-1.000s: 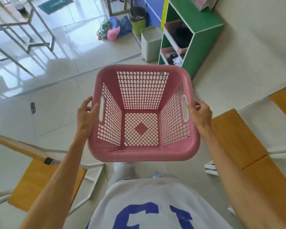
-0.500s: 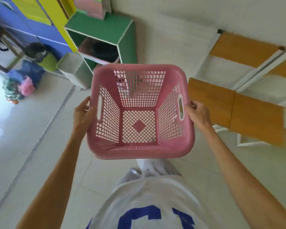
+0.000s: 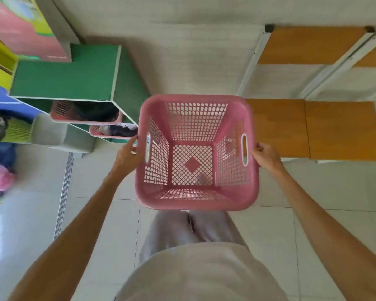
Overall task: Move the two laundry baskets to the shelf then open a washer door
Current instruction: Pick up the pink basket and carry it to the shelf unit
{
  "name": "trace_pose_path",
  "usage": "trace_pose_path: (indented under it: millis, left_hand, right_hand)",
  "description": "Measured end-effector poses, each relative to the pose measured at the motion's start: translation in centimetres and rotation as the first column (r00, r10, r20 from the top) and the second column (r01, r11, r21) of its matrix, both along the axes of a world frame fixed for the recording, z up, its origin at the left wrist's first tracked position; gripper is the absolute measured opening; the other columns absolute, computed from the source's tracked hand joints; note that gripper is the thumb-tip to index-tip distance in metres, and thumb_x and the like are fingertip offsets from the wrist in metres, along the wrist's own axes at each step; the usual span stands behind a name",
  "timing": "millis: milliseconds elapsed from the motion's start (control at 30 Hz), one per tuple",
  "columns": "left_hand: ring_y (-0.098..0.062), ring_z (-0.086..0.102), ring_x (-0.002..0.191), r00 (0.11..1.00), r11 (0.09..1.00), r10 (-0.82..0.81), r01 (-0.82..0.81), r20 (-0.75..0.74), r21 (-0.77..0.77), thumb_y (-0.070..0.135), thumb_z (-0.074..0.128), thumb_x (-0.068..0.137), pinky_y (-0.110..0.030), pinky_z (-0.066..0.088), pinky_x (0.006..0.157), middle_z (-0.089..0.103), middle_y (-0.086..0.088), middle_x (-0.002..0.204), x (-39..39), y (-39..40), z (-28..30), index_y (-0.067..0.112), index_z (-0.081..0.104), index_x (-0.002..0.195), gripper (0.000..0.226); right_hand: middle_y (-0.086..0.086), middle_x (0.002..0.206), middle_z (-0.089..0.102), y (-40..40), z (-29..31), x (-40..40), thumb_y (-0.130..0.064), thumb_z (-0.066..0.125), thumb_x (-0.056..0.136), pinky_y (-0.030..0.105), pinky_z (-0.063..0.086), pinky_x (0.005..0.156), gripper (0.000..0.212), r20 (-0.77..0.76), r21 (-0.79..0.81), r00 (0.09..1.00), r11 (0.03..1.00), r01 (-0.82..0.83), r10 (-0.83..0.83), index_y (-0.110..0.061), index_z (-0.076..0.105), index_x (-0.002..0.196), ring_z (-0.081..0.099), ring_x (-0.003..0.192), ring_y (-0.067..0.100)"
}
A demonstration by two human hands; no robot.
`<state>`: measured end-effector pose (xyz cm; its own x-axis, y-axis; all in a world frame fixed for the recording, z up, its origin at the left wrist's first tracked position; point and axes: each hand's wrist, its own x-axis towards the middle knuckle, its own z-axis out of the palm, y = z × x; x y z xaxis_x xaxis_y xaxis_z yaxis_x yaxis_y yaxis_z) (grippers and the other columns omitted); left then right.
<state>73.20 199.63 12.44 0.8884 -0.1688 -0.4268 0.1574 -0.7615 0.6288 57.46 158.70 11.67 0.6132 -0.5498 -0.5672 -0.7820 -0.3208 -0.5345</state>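
basket: a pink basket point(image 3: 195, 192), empty, is held level in the air at mid-frame, above the floor and in front of the person's legs. It is kept level and square to the body, likely because that is the easiest way to carry a wide, light tub with both arms.

left hand: the left hand point(image 3: 128, 156) grips the basket's left wall beside the handle slot, thumb over the rim. The fingers go behind the wall, so how far they curl I cannot tell exactly.

right hand: the right hand point(image 3: 267, 157) grips the right wall next to the other handle slot, fingers tucked under the rim. One hand on each side balances the load and stops it swinging.

shelf: a green shelf point(image 3: 67, 79) stands far left. Its two open compartments already hold pink baskets with dark clothes in them, one above the other, pushed in so only the rims show.

table: orange table tops point(image 3: 313, 129) on white frames sit to the right, just beside the basket in view, on the floor against the far wall.

bin: a grey bin point(image 3: 61, 135) stands by the shelf's near side.

stage: the basket is mid-carry and not yet set down. Where on the shelf it is meant to go is unclear, since both visible compartments look taken. No washer is in view.
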Motion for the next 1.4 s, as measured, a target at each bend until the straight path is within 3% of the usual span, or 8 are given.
trace_pose_path:
  millis: [167,300,367,433,533,700,833,1400]
  left_hand:
    - [-0.022,0.069,0.084,0.985,0.993,-0.084,0.095,-0.148,0.068,0.009,0.054,0.093,-0.025,0.056,0.055,0.070,-0.015,0.119,7.3,-1.3,-7.9,0.019,0.037,0.149,0.060]
    - [-0.041,0.068,0.103,0.979,0.979,-0.123,0.146,-0.162,0.140,0.001,0.055,0.092,-0.048,0.061,0.076,0.062,-0.024,0.129,12.2,-3.2,-15.6,0.011,0.031,0.150,0.063]
    - [-0.045,0.066,0.105,0.969,0.961,-0.197,0.221,-0.148,0.164,-0.003,0.062,0.089,-0.043,0.057,0.075,0.058,-0.027,0.130,14.2,-3.9,-19.5,0.007,0.027,0.151,0.072]
    - [-0.044,0.067,0.099,0.964,0.954,-0.219,0.243,-0.148,0.175,-0.005,0.068,0.085,-0.035,0.053,0.071,0.058,-0.028,0.127,16.0,-4.3,-22.9,0.005,0.024,0.152,0.081]
    - [-0.035,0.067,0.078,0.962,0.953,-0.235,0.256,-0.136,0.162,-0.008,0.065,0.088,-0.033,0.055,0.061,0.061,-0.027,0.114,18.0,-4.9,-27.2,0.003,0.020,0.152,0.078]
    - [-0.035,0.068,0.075,0.974,0.959,-0.195,0.215,-0.119,0.184,-0.010,0.063,0.088,-0.037,0.058,0.060,0.062,-0.023,0.109,21.1,-6.1,-32.2,0.001,0.021,0.151,0.077]
    - [-0.029,0.067,0.074,0.981,0.966,-0.151,0.173,-0.123,0.194,-0.011,0.065,0.086,-0.031,0.056,0.058,0.063,-0.020,0.108,23.4,-6.9,-35.0,0.003,0.026,0.149,0.076]
    - [-0.034,0.068,0.100,0.962,0.971,-0.114,0.160,-0.247,0.176,-0.007,0.068,0.085,-0.049,0.059,0.083,0.062,-0.018,0.122,26.5,-6.9,-35.1,0.014,0.030,0.148,0.077]
  right_hand:
    - [0.012,0.094,0.075,-0.2,-6.7,7.4,-0.025,0.055,0.091,0.042,0.064,0.070,0.017,-0.174,0.040,0.984,0.999,-0.021,0.027,-0.017,0.069,0.095,0.073,0.077,0.028]
    - [0.011,0.095,0.073,-0.9,-13.9,12.5,-0.011,0.055,0.093,0.032,0.061,0.053,0.018,-0.287,0.111,0.957,0.994,-0.009,0.041,-0.009,0.068,0.106,0.073,0.075,0.028]
    - [0.010,0.097,0.072,-1.1,-17.5,14.4,-0.007,0.054,0.093,0.035,0.062,0.060,0.017,-0.325,0.116,0.945,0.993,0.004,0.034,-0.013,0.064,0.105,0.072,0.079,0.027]
    - [0.008,0.099,0.071,-1.2,-20.8,16.2,-0.006,0.054,0.095,0.036,0.063,0.066,0.019,-0.348,0.114,0.935,0.993,-0.024,0.062,-0.015,0.064,0.109,0.071,0.082,0.026]
    - [0.007,0.092,0.069,-1.5,-25.2,18.6,-0.003,0.056,0.096,0.025,0.057,0.050,0.016,-0.334,0.052,0.940,0.997,-0.049,0.063,-0.010,0.064,0.107,0.067,0.072,0.021]
    - [0.016,0.107,0.072,-1.6,-30.7,21.9,-0.008,0.063,0.096,0.045,0.063,0.080,0.017,-0.377,0.020,0.925,0.999,-0.038,0.042,-0.001,0.067,0.112,0.073,0.090,0.032]
    - [0.015,0.109,0.071,-2.4,-32.8,24.2,-0.011,0.062,0.098,0.039,0.062,0.077,0.020,-0.376,-0.015,0.925,0.998,-0.060,0.050,-0.001,0.067,0.115,0.071,0.086,0.030]
    - [0.017,0.115,0.070,-3.2,-32.7,27.9,-0.011,0.062,0.098,0.043,0.061,0.083,0.029,-0.392,-0.038,0.915,0.992,-0.123,0.098,-0.002,0.060,0.125,0.071,0.098,0.034]
